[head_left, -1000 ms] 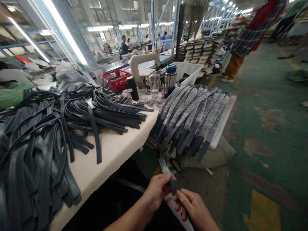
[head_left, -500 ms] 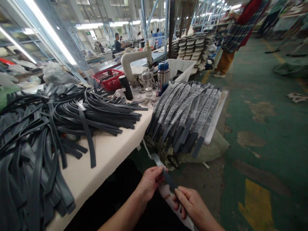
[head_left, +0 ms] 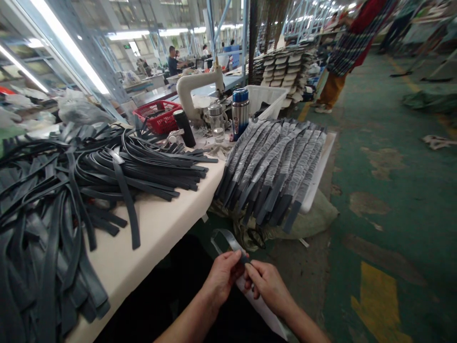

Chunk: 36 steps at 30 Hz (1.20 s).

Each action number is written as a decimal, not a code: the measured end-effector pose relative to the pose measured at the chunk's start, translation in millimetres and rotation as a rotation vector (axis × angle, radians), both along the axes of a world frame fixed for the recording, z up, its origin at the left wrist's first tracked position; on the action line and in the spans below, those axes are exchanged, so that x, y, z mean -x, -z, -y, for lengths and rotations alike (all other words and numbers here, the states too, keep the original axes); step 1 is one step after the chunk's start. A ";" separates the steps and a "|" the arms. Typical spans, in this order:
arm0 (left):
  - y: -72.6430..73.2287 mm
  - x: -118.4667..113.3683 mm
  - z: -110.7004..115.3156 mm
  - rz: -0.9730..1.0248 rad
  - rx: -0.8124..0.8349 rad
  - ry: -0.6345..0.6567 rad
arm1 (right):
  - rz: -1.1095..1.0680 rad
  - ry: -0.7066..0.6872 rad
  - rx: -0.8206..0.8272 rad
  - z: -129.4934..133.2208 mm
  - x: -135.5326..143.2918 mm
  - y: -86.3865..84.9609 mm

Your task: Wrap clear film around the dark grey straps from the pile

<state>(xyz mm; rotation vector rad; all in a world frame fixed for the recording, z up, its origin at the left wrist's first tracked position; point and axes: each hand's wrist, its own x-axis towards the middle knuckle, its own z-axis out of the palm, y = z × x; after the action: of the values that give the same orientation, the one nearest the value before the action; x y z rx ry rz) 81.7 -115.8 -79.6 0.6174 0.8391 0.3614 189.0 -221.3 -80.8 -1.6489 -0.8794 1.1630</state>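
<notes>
My left hand (head_left: 224, 272) pinches a dark grey strap (head_left: 231, 240) between thumb and fingers, low in front of my lap. Beyond that hand the strap bends into a loose loop. Close beside it, my right hand (head_left: 264, 282) is closed on the near part of the same strap, its fingertips almost touching the left ones. A whitish, film-like strip (head_left: 262, 307) hangs below both hands over my dark clothing. The part of the strap between my fingers is mostly hidden.
A large heap of dark straps (head_left: 64, 190) covers the cream table (head_left: 157, 228). Film-wrapped straps (head_left: 271, 166) lie on a white tray (head_left: 319, 176). Behind stand a steel bottle (head_left: 240, 114), a glass jar (head_left: 216, 123), a red basket (head_left: 159, 116) and a sewing machine (head_left: 187, 93).
My right hand has moved up and left along the strap to beside my left hand. The strap's far part now curls into a wider loop.
</notes>
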 end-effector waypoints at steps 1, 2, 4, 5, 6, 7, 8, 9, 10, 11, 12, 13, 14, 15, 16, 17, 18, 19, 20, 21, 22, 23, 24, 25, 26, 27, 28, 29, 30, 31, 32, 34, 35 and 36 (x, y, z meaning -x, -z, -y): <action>0.3 -0.1 0.6 0.013 -0.004 0.011 | -0.002 -0.004 -0.010 -2.6 0.0 0.7; 0.3 0.4 -0.8 0.010 -0.012 0.002 | -0.008 -0.013 -0.017 -4.3 0.0 1.3; 0.0 3.7 -8.5 -0.035 -0.029 -0.064 | -0.020 -0.038 -0.012 -3.8 0.4 2.2; -0.1 5.9 -12.9 -0.060 -0.034 -0.101 | -0.023 -0.047 -0.002 -2.1 0.9 2.4; -0.1 7.9 -16.1 -0.079 -0.033 -0.126 | -0.021 -0.051 0.010 -0.3 1.5 2.5; 0.2 9.1 -17.2 -0.087 -0.027 -0.130 | -0.017 -0.052 0.020 0.9 2.1 2.5; 0.6 9.4 -15.8 -0.082 -0.022 -0.116 | -0.010 -0.046 0.025 1.1 2.7 2.2; 1.1 8.5 -12.1 -0.068 -0.017 -0.094 | -0.004 -0.037 0.024 -0.1 3.2 1.6; 1.4 6.8 -7.1 -0.047 -0.013 -0.066 | 0.001 -0.029 0.018 -2.7 3.3 0.9; 1.7 4.6 -2.1 -0.022 -0.012 -0.037 | 0.003 -0.024 0.009 -6.1 3.2 0.1; 1.7 2.6 1.7 -0.003 -0.014 -0.015 | 0.003 -0.026 -0.001 -9.7 2.7 -0.9; 1.7 1.4 3.2 0.005 -0.020 -0.012 | 0.001 -0.035 -0.008 -12.7 1.8 -1.8; 1.6 1.4 1.9 -0.004 -0.028 -0.029 | -0.001 -0.048 -0.011 -14.4 0.8 -2.5; 1.7 2.8 -2.2 -0.026 -0.034 -0.061 | -0.002 -0.063 -0.011 -14.3 -0.4 -3.1; 2.2 5.5 -8.2 -0.050 -0.041 -0.098 | 0.000 -0.077 -0.007 -12.4 -1.6 -3.3; 3.0 9.2 -15.2 -0.074 -0.046 -0.135 | 0.007 -0.088 0.001 -8.9 -2.6 -3.3; 4.3 13.3 -21.8 -0.095 -0.046 -0.164 | 0.017 -0.095 0.013 -4.4 -3.5 -3.0; 5.9 17.0 -26.8 -0.108 -0.042 -0.179 | 0.029 -0.099 0.027 0.4 -4.1 -2.4; 7.6 19.8 -29.4 -0.117 -0.032 -0.186 | 0.043 -0.099 0.043 4.5 -4.3 -1.5; 9.3 21.4 -29.3 -0.120 -0.019 -0.186 | 0.058 -0.095 0.057 7.4 -4.3 -0.6; 10.7 21.5 -26.4 -0.121 -0.003 -0.180 | 0.072 -0.088 0.068 8.5 -3.9 0.5; 11.7 20.1 -21.4 -0.117 0.013 -0.168 | 0.084 -0.078 0.074 7.6 -3.4 1.6; 12.1 17.8 -15.0 -0.107 0.027 -0.153 | 0.092 -0.069 0.074 4.8 -2.8 2.5; 11.9 14.7 -8.1 -0.091 0.039 -0.134 | 0.097 -0.060 0.069 0.6 -2.3 3.2; 11.3 11.6 -1.7 -0.072 0.047 -0.112 | 0.099 -0.055 0.061 -4.4 -1.9 3.4; 10.3 8.9 3.3 -0.052 0.053 -0.092 | 0.098 -0.053 0.053 -9.5 -1.7 2.6; 9.1 6.9 6.4 -0.035 0.057 -0.077 | 0.094 -0.055 0.044 -13.8 -1.7 0.7; 7.8 6.0 7.3 -0.024 0.061 -0.074 | 0.087 -0.060 0.037 -16.8 -2.1 -2.7; 6.5 6.2 6.0 -0.023 0.066 -0.083 | 0.080 -0.067 0.023 -17.9 -2.8 -7.7; 5.3 7.5 2.7 -0.028 0.070 -0.101 | 0.082 -0.076 -0.003 -16.9 -4.0 -14.4; 4.2 9.6 -1.9 -0.036 0.075 -0.124 | 0.095 -0.094 -0.043 -13.8 -5.5 -22.3; 2.7 15.2 -12.8 -0.056 0.085 -0.164 | 0.162 -0.174 -0.152 -2.5 -9.8 -40.1; 2.3 18.0 -17.8 -0.064 0.090 -0.177 | 0.207 -0.239 -0.205 4.5 -12.3 -48.4; 2.1 20.5 -22.1 -0.070 0.096 -0.186 | 0.254 -0.307 -0.246 11.5 -14.8 -55.4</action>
<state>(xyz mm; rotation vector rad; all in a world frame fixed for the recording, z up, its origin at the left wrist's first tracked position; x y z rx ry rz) 61.2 -93.7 -81.7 0.4658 0.9783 0.4680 203.8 -232.8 -25.4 -1.5129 -1.4190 1.0083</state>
